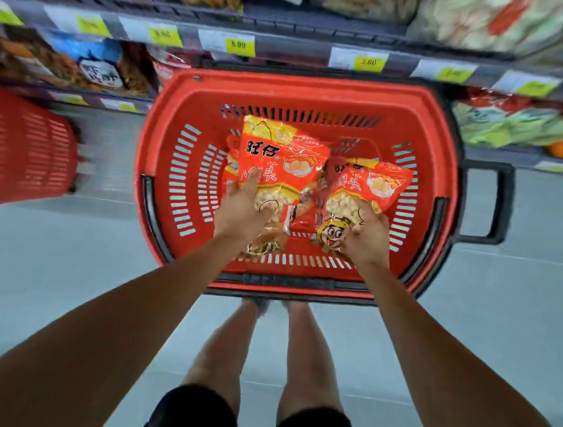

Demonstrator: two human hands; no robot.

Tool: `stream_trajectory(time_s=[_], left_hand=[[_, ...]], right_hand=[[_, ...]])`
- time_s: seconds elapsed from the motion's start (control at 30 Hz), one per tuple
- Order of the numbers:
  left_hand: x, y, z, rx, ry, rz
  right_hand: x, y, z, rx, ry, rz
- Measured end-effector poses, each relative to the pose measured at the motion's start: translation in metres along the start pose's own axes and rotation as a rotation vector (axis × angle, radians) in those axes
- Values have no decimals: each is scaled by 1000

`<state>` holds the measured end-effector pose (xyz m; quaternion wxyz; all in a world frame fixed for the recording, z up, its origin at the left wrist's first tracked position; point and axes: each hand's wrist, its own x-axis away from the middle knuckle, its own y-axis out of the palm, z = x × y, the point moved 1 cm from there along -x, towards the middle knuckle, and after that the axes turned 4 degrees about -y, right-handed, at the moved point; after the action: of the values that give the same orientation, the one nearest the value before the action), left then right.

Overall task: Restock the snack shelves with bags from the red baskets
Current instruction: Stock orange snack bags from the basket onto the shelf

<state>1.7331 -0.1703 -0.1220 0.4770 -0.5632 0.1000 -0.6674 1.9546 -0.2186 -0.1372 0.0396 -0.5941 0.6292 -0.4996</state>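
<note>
Plainly, the left hand (243,206) gripped the left bag (278,158), and the right hand (367,235) curled round the lower corner of the right bag (365,190). Both bags sat low inside the basket (319,93) at twelve o'clock. A spare basket (15,143) stood at ten o'clock. The shelves (290,38) beyond looked well filled. Restocking seemed part done, with at least these bags left to place.

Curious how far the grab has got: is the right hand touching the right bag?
Touching. Head view: the right hand curls its fingers over the right bag in the basket; the left hand grips the left bag.
</note>
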Motion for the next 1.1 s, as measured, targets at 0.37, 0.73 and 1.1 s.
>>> stream_trajectory(time_s=[0.37, 0.73, 1.1], left_hand=[[134, -158, 70, 196, 223, 233], [235, -300, 187, 345, 750, 568], [340, -412, 298, 491, 1020, 777]], right_hand=[[130, -134, -107, -141, -273, 241], [206, -293, -199, -124, -609, 649], [267, -454, -289, -205, -887, 1032]])
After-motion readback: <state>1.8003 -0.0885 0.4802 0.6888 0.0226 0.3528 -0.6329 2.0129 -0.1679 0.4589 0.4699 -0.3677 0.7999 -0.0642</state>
